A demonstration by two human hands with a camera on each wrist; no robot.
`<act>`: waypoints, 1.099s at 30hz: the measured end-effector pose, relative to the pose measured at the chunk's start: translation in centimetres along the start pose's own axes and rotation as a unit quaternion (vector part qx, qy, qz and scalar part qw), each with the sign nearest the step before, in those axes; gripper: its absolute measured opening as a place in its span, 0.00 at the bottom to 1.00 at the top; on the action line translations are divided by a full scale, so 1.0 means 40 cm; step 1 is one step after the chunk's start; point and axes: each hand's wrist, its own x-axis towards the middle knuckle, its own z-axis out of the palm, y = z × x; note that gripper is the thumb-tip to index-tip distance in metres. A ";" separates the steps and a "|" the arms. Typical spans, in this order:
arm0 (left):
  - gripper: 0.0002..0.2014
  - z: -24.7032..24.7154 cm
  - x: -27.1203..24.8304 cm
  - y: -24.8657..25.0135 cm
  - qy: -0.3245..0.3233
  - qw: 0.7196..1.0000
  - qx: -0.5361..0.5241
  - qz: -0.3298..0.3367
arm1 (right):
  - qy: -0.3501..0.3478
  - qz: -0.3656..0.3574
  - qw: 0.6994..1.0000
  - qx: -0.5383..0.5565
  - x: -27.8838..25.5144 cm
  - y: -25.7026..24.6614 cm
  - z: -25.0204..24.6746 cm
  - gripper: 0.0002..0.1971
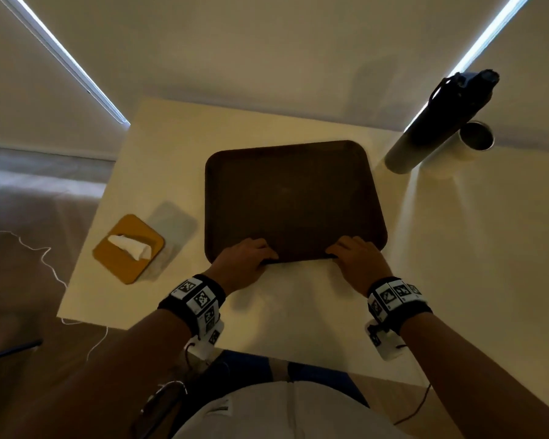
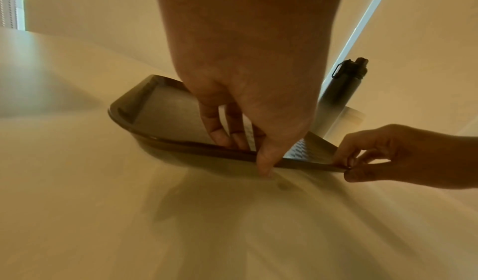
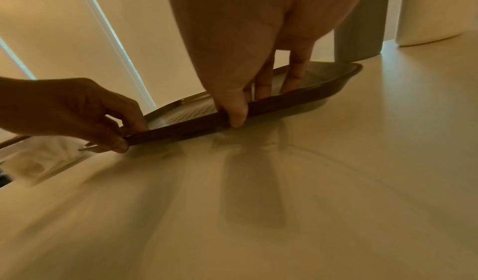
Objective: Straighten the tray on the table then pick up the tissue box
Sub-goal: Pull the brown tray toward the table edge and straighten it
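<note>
Tabletop wrist views alone show both hands' thumb-and-finger grip pinching the tray [image 1: 295, 198] rim.

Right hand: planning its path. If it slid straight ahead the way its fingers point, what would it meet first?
Probably the tray's far rim; beyond it looks like bare table, though depth is unclear.

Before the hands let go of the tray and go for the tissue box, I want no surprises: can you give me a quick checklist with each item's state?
1. Left hand grips tray near rim: ok.
2. Right hand grips same rim: ok.
3. Tray square with table edge: not ok, slightly skewed.
4. Tissue box unobstructed, left of tray: ok.
5. Bottle apart from tray: ok.
</note>
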 end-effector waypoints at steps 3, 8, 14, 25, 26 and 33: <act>0.17 -0.045 0.036 -0.056 -0.004 1.000 -0.006 0.006 | 0.014 0.046 0.999 0.006 0.034 -0.046 0.008 0.12; 0.16 -0.078 0.079 -0.127 0.024 0.999 -0.024 0.004 | 0.025 0.118 0.992 0.030 0.092 -0.100 0.024 0.11; 0.16 -0.076 0.097 -0.163 0.041 0.999 -0.032 0.004 | 0.024 0.149 0.988 0.043 0.125 -0.117 0.037 0.11; 0.16 -0.059 0.070 -0.195 0.077 0.997 -0.004 -0.015 | -0.008 0.131 0.990 0.052 0.133 -0.101 0.036 0.13; 0.17 -0.059 0.070 -0.196 0.075 0.997 -0.001 -0.015 | -0.012 0.129 0.990 0.053 0.135 -0.100 0.034 0.13; 0.16 -0.069 0.085 -0.202 0.074 0.997 0.009 -0.019 | -0.025 0.129 0.989 0.060 0.151 -0.093 0.028 0.13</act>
